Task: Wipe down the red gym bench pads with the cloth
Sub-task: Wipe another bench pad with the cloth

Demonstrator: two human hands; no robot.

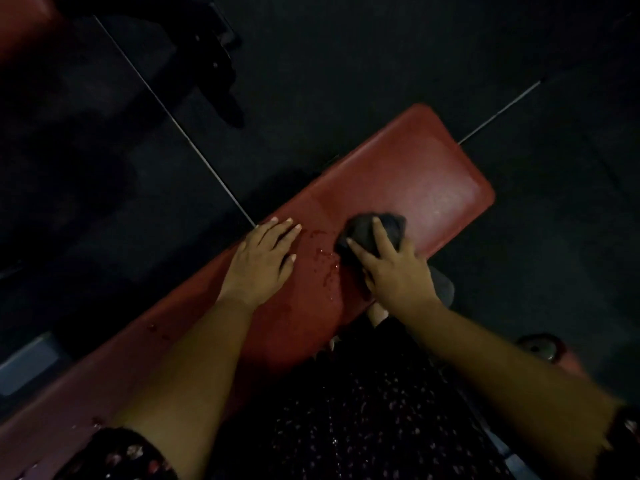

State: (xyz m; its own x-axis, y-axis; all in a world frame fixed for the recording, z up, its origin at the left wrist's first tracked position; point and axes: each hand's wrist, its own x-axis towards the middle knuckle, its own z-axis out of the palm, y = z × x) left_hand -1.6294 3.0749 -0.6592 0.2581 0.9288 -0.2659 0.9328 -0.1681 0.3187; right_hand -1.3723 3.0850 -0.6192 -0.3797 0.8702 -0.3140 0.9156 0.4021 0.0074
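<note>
- The red bench pad (415, 168) runs diagonally from the lower left to the upper right, over a dark floor (346, 46).
- The left hand (261, 259) lies flat on the pad near its far edge, fingers straight and slightly spread, holding nothing.
- The right hand (394, 271) is cupped over a bunched dark cloth (389, 225) and holds it down on the pad. Its thumb and forefinger are splayed across the wad; the other fingers are hidden.
- The cloth sits just short of the pad's rounded upper-right end.
- Water droplets (323, 258) bead on the pad between the two hands.
- A dark speckled garment (363, 410) fills the lower middle.
</note>
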